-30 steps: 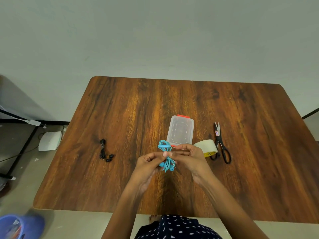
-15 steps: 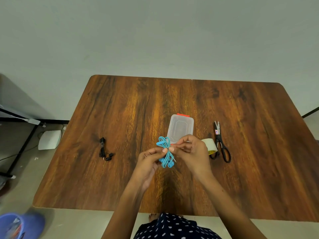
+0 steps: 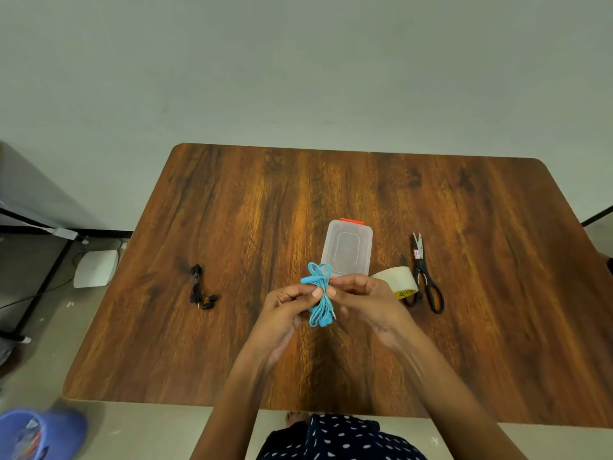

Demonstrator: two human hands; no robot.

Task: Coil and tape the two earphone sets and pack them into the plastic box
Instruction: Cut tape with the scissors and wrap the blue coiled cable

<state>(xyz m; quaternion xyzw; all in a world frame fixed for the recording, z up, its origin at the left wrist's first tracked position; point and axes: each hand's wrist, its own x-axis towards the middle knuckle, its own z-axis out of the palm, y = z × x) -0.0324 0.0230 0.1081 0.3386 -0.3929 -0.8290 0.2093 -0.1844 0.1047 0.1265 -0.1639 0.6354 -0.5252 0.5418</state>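
Observation:
Both hands hold a coiled blue earphone set [image 3: 320, 298] above the middle of the wooden table [image 3: 331, 200]. My left hand [image 3: 285, 310] pinches the bundle at its middle from the left. My right hand [image 3: 365, 298] pinches the same spot from the right. Loops stick out above the fingers, and the earbuds and plug hang below. Just behind the hands lies the clear plastic box [image 3: 348, 249], lid shut, with an orange clasp at its far end. A black earphone set [image 3: 200, 288] lies coiled on the table to the left.
A roll of pale tape [image 3: 398, 280] sits right of my right hand. Black-handled scissors [image 3: 426, 273] lie beyond it, blades pointing away. A white device [image 3: 96, 268] and a blue bin [image 3: 25, 434] are on the floor at left.
The hands have shifted slightly with the blue bundle and still hold it at its middle. Nothing on the table has moved.

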